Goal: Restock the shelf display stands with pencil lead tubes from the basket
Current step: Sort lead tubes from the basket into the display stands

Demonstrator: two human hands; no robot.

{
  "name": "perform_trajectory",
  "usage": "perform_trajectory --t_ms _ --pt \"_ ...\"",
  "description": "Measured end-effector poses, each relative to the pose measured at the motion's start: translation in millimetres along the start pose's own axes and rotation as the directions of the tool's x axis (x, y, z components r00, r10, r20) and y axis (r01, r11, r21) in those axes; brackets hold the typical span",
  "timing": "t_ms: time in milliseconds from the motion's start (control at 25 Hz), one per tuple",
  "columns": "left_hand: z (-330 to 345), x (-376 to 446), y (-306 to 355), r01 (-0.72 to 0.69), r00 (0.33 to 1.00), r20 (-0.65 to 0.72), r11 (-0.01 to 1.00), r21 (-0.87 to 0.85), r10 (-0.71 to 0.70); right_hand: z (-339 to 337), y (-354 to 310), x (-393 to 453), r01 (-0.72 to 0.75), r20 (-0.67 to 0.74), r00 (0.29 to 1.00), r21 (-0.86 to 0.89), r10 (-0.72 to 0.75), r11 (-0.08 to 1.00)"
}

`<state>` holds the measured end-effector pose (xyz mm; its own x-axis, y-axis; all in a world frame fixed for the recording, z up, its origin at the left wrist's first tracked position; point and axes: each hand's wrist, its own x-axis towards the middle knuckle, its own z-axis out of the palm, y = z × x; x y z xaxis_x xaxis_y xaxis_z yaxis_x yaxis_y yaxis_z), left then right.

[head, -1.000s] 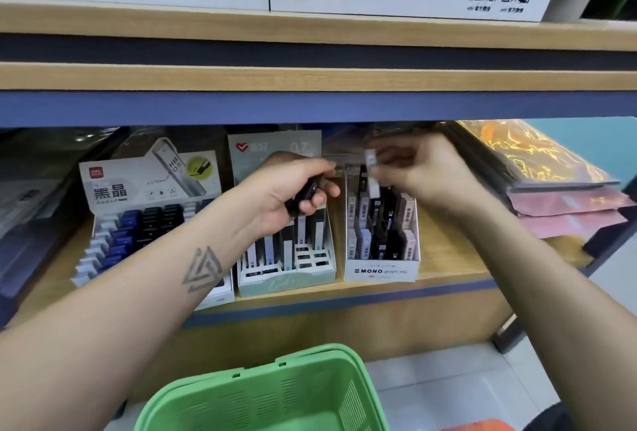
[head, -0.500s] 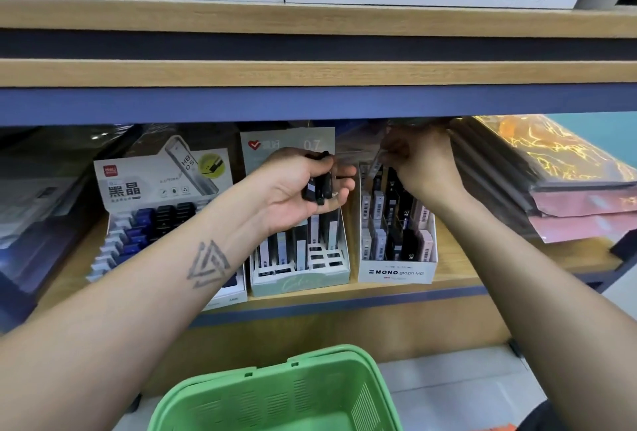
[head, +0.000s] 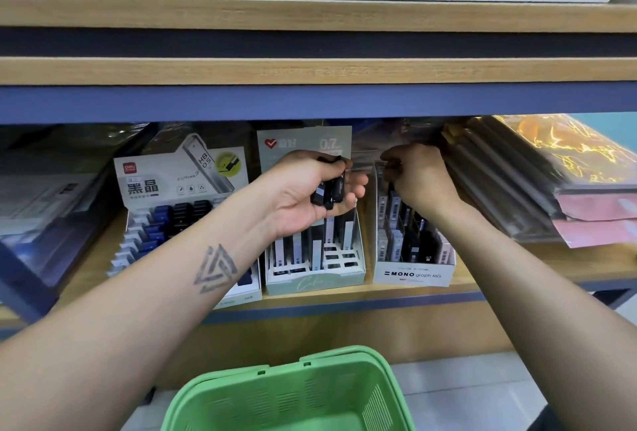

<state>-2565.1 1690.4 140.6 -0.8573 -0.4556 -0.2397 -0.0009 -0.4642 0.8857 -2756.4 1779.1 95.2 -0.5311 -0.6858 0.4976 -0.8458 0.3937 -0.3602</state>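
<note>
Head view, left hand: the left hand (head: 303,196), at frame centre, lies palm up with its grip curled loosely round a small bunch of black pencil lead tubes (head: 329,189).
Head view, right hand: the right hand (head: 418,177) reaches into the back of the MONO stand (head: 412,275); fingers curled there, but whether its grip holds a tube I cannot tell.
Handling: the tubes look light, stiff and smooth, likely slippery in a bunch; best pinched one at a time by the long sides.
Basket: the green basket (head: 241,392) sits at lower centre.
</note>
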Motion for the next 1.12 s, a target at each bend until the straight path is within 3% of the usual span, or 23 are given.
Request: perform_trajectory --t_ms 160,240,320,360,480,680,920,1120 --pt "-0.4 -2.2 -2.3 -0.007 1.000 0.000 1.000 0.005 0.007 -9.2 -6.0 -3.6 -0.015 -0.031 0.999 -0.003 0.015 1.000" --pt "0.8 -4.5 -4.1 0.001 1.000 0.017 0.999 0.052 -0.002 -16.7 -12.8 -5.5 -0.076 0.018 0.997 0.257 0.074 0.963" --pt "1.7 -6.2 -5.8 -0.001 1.000 0.023 0.994 0.109 -0.002 -24.6 -25.0 -11.5 -0.241 0.251 0.964 0.664 0.092 0.708" --pt "1.9 -6.6 -6.5 -0.005 1.000 0.027 0.991 0.132 0.001 -26.6 -29.8 -14.4 -0.313 0.353 0.935 0.756 0.045 0.575" --pt "1.5 -8.8 -6.6 -0.003 0.999 0.044 0.988 0.153 -0.004 -27.3 -37.5 -20.9 -0.385 0.442 0.897 0.809 -0.028 0.444" --pt "-1.2 -9.5 -6.1 0.051 0.996 0.063 0.991 0.127 -0.060 -36.5 -30.8 -22.3 -0.436 0.445 0.895 0.858 0.033 0.272" --pt "-4.0 -4.7 -10.6 -0.058 0.998 -0.019 0.971 0.234 0.064 -45.7 -16.5 -28.6 -0.418 0.437 0.898 0.883 -0.046 0.213" --pt "6.8 -1.9 -17.1 -0.111 0.992 -0.021 0.944 0.311 0.124 -51.3 -8.4 -32.5 -0.368 0.399 0.916 0.883 -0.050 0.292"
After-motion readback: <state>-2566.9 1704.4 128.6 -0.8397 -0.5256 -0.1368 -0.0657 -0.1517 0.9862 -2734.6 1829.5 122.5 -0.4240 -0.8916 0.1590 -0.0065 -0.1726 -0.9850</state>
